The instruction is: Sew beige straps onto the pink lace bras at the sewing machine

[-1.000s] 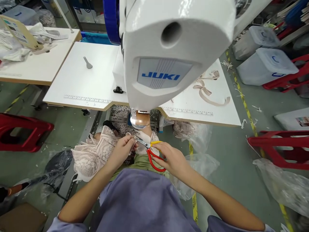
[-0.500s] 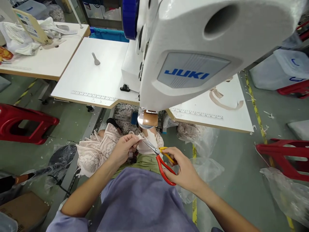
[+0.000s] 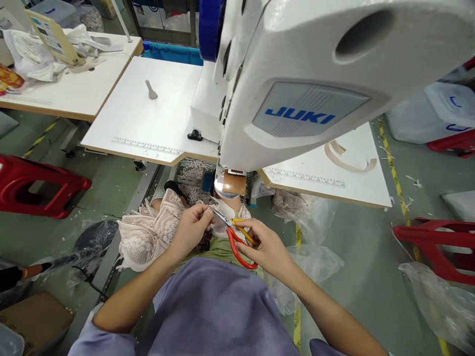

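In my right hand (image 3: 265, 247) is a pair of scissors (image 3: 237, 247) with one red and one yellow handle. Its blades point up and left, their tips close to the fingertips of my left hand (image 3: 193, 225). That hand is closed in a pinch on the edge of a pale beige fabric piece (image 3: 222, 206), partly hidden by fingers and blades. The fabric lies over my lap, below the sewing machine's round metal bed (image 3: 221, 185). Beside my left forearm rests a heap of pale lace bras (image 3: 139, 240).
A white sewing machine head (image 3: 315, 99) looms above my hands. White tabletops (image 3: 166, 106) flank it, with a beige strap (image 3: 351, 165) on the right one. Red stools (image 3: 40, 188), clear plastic bags (image 3: 315, 262) and a cardboard box (image 3: 37, 321) stand or lie around on the floor.
My right hand and the scissors have shifted left and slightly up, bringing the blades closer to my left fingertips. My left hand stays nearly in place.
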`<action>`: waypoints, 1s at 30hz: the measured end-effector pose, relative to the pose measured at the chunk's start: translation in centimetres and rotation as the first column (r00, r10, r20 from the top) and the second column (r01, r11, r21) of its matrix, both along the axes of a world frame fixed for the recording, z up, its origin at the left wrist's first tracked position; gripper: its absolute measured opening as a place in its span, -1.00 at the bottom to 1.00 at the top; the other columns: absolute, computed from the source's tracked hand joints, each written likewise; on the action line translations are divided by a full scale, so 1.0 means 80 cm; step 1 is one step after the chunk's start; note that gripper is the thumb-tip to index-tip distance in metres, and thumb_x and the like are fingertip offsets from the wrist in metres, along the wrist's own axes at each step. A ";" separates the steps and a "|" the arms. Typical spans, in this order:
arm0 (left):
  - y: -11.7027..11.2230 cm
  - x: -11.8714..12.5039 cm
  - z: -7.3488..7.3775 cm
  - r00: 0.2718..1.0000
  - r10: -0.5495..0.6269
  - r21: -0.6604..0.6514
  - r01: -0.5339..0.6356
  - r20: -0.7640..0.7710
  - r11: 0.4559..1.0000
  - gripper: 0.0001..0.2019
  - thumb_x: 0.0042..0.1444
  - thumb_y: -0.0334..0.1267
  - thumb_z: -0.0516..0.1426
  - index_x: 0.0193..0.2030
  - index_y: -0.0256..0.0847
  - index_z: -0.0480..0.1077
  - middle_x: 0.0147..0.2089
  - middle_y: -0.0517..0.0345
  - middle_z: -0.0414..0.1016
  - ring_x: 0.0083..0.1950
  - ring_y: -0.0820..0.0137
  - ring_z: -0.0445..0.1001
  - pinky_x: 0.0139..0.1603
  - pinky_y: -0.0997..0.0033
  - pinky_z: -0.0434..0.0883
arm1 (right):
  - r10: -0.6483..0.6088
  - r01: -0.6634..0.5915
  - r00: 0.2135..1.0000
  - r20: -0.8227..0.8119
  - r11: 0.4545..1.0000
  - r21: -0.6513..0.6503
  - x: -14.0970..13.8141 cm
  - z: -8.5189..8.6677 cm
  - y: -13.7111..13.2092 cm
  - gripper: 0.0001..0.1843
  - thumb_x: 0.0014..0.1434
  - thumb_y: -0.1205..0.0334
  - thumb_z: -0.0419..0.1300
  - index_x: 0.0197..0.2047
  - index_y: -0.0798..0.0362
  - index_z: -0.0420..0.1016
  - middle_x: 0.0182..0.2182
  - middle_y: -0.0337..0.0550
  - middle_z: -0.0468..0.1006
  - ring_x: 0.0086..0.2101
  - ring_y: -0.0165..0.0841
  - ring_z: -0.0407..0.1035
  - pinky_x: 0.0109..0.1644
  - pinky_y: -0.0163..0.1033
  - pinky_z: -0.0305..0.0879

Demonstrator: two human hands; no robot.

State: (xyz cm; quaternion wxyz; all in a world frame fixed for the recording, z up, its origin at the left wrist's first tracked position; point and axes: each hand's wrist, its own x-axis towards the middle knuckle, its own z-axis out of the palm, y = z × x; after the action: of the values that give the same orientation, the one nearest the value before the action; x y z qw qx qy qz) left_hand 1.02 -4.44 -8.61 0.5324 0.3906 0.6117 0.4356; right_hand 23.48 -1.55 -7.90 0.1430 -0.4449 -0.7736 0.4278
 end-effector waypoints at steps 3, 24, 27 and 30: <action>-0.002 0.003 -0.003 0.999 0.026 -0.002 -0.026 0.025 1.000 -0.67 0.26 -0.02 0.13 -0.41 -0.22 0.38 -0.47 0.24 0.38 -0.49 0.50 0.25 -0.45 0.50 0.19 | -0.007 0.007 1.000 0.001 1.000 0.000 0.005 0.002 -0.002 -0.66 0.24 0.13 0.23 0.08 -0.12 0.47 -0.25 -0.17 0.52 -0.36 -0.30 0.40 -0.30 -0.21 0.34; 0.015 0.017 0.037 0.866 -0.152 -0.137 0.244 0.475 0.960 -0.77 0.20 -0.09 0.16 -0.34 -0.22 0.39 -0.45 0.23 0.39 -0.60 0.58 0.16 -0.59 0.52 0.02 | 0.113 -0.146 0.989 0.094 0.809 0.569 0.020 0.042 0.077 -0.61 0.29 0.04 0.20 0.14 -0.03 0.46 0.03 0.06 0.54 0.02 -0.07 0.44 0.04 0.01 0.44; 0.020 0.015 0.045 0.846 -0.380 -0.172 0.466 0.375 0.868 -0.74 0.22 -0.08 0.10 -0.38 -0.21 0.38 -0.50 0.21 0.40 -0.64 0.55 0.14 -0.60 0.48 0.04 | 0.358 -0.354 0.930 0.081 0.818 0.454 -0.003 0.014 0.046 -0.71 0.37 0.25 0.07 0.07 -0.10 0.51 -0.04 -0.07 0.60 -0.11 -0.25 0.51 -0.12 -0.19 0.45; 0.014 0.007 0.038 0.937 -0.342 -0.081 0.337 -0.069 0.938 -0.75 0.26 -0.07 0.09 -0.27 -0.19 0.46 -0.38 0.12 0.48 -0.45 0.40 0.37 -0.41 0.41 0.28 | 0.199 -0.195 0.979 0.035 0.887 0.419 0.006 -0.003 0.054 -0.75 0.39 0.22 0.03 -0.07 -0.05 0.55 -0.19 -0.10 0.64 -0.21 -0.28 0.52 -0.18 -0.22 0.39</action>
State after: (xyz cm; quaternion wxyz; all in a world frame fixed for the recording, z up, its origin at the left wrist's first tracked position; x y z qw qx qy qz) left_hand 1.61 -3.35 -5.54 0.5871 0.4895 0.5708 0.2999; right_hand 23.99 2.76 -8.12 0.1949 -0.3211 -0.8879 0.2655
